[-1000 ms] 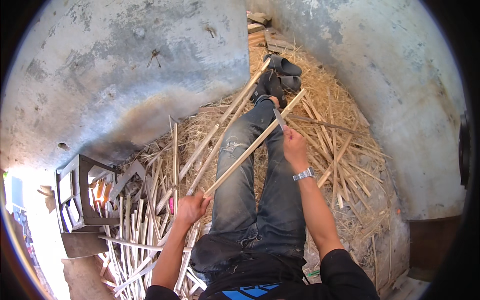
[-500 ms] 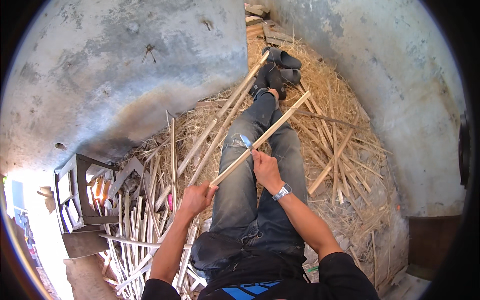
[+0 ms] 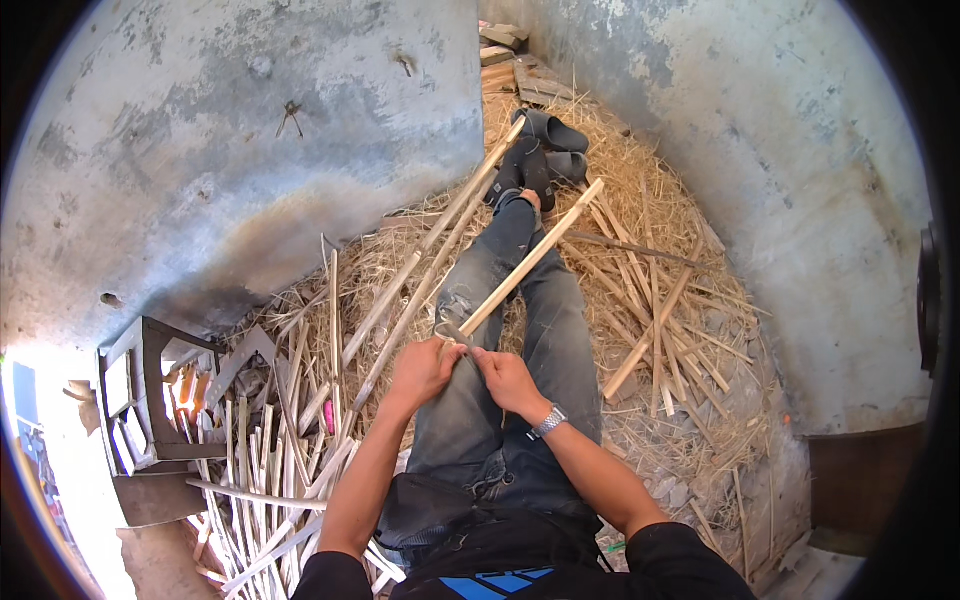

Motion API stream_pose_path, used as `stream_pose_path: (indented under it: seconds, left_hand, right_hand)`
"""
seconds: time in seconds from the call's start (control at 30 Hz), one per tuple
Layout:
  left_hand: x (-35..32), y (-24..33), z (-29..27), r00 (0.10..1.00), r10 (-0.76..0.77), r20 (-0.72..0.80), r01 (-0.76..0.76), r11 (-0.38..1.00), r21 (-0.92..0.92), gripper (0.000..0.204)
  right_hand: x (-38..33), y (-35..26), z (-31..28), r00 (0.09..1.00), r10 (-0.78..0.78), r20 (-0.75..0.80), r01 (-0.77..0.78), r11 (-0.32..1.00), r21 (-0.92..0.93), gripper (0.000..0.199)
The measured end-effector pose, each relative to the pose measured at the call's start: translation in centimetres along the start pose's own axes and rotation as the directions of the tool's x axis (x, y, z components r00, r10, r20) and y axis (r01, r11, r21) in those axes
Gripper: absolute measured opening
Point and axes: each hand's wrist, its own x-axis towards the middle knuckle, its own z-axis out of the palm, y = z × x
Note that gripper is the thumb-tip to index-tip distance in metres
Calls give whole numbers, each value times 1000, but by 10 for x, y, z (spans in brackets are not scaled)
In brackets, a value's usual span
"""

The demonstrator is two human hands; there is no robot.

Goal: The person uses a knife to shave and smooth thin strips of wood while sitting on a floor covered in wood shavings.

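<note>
A long pale wooden strip [image 3: 540, 255] slants across my outstretched legs, its far end raised toward my feet. My left hand [image 3: 424, 372] is closed round its near end, over my thigh. Close beside it, my right hand [image 3: 510, 384] is closed on a knife, whose handle is hidden in the fist. The knife's blade [image 3: 456, 332] lies against the strip just ahead of my fingers and looks dark at this angle. A thin curled shaving seems to stand by the blade near my left thumb.
Many cut strips [image 3: 255, 470] lie heaped at my left, with more strips [image 3: 660, 325] at my right on straw [image 3: 640, 180]. Two long strips [image 3: 430, 245] lie along my left leg. A metal frame [image 3: 150, 400] stands far left. Dark slippers [image 3: 552, 132] lie by my feet; walls rise both sides.
My right hand has drawn the knife down along the strip toward my left hand. The two hands are now almost touching. The view has shifted slightly.
</note>
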Motion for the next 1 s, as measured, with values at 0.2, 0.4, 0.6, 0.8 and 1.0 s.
stream_pose_path:
  seconds: [0.2,0.4,0.6,0.8,1.0]
  left_hand:
    - [-24,0,-2,999,-22,-41,25,995,94,44]
    - [-76,-39,-14,997,41,-68,-31,990,140,34]
    - [-137,-83,-31,997,67,25,-70,974,217,36]
    - [-147,-107,-30,986,169,15,-164,931,326,33]
    - [-100,-86,-3,976,212,-38,-195,943,271,33]
  right_hand:
    - [14,16,-18,985,63,-161,-54,997,61,58]
    - [44,8,-45,962,-63,-267,12,982,-187,53]
    - [90,28,-63,909,-168,-382,41,947,-319,53]
    - [105,27,-63,892,-128,-433,-27,942,-335,54]
    - [59,14,-8,971,-90,-222,20,953,-303,50]
